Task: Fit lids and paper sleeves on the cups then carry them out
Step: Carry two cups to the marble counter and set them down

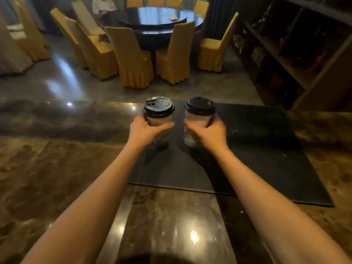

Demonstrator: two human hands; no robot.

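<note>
Gripping a lidded cup (159,119) over the dark mat (257,149) on the counter (57,168), the left hand (146,130) wrapped its middle; the right hand (211,133) clasped the other cup (198,119). Thin paper walls likely crush easily, so mid-body holds suited.

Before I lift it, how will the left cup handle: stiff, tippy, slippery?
The left cup looks like paper, so it probably gives if squeezed hard. Its black lid seems seated, so spills look unlikely if it stays upright. It is tall and narrow, so likely tippy; the left hand wraps its middle, a sensible grip. Weight cannot be judged.
</note>
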